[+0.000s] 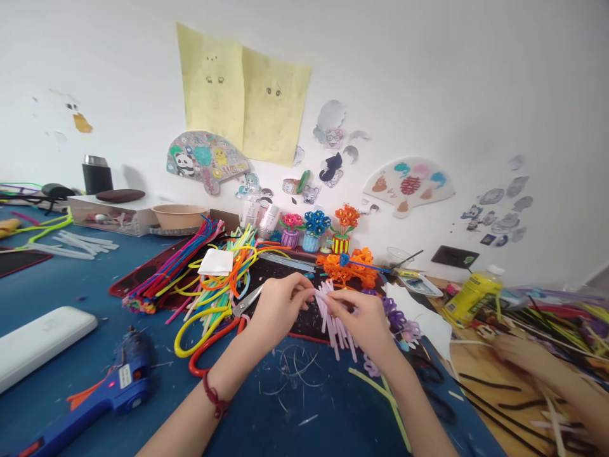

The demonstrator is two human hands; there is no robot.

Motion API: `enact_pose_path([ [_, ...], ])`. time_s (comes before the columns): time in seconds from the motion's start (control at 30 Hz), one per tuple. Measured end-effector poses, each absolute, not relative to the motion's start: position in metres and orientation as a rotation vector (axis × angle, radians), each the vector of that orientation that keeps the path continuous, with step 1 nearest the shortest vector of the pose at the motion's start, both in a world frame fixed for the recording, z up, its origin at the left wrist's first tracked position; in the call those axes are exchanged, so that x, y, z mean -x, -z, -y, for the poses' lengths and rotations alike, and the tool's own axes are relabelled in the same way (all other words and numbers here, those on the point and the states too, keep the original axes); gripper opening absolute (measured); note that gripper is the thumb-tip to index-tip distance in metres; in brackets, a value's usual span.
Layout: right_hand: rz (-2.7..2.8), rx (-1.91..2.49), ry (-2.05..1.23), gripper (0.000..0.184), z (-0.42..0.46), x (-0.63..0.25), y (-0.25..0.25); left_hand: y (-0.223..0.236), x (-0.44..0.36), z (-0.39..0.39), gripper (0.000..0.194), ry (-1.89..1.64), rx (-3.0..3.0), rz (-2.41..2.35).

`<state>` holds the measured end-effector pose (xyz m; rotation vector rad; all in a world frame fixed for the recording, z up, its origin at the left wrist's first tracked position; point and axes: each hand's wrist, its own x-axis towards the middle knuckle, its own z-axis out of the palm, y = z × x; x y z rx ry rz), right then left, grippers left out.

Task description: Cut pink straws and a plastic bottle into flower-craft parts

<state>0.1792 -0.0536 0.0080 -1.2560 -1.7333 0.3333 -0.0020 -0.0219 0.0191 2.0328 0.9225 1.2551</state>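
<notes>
My left hand (284, 303) and my right hand (365, 320) meet over the dark mat, fingertips pinched on a short lilac pipe cleaner (321, 294). Much of that piece is covered by my fingers. Just below lie several cut lilac pipe cleaners (339, 336), side by side. Scissors (190, 336) with yellow and red-orange handles rest left of my left wrist, blades partly behind my forearm. Purple looped pipe-cleaner flowers (394, 315) lie right of my right hand. Orange looped flowers (349, 270) are heaped behind my hands.
A blue glue gun (117, 387) with a lit red light lies front left, near a white case (42, 343). Bundled pipe cleaners (174, 270) sit behind the scissors. Potted pipe-cleaner flowers (317, 228) line the wall. Another person's hand (518, 355) is at right, near a yellow bottle (473, 297).
</notes>
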Motion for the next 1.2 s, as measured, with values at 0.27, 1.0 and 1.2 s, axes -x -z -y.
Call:
enact_pose_path([
  [0.27, 1.872, 1.246, -0.28, 0.033, 0.055, -0.175, -0.007, -0.017, -0.001, 0.024, 0.014, -1.152, -2.228, -1.002],
  [1.0, 1.727, 1.159, -0.311, 0.029, 0.06, -0.168, -0.012, -0.02, -0.005, 0.03, 0.02, -1.167, -1.806, -0.801],
  [1.2, 1.702, 1.095, -0.549, 0.028, 0.058, -0.172, -0.012, -0.026, -0.002, 0.028, 0.032, -1.037, -1.437, -0.618],
])
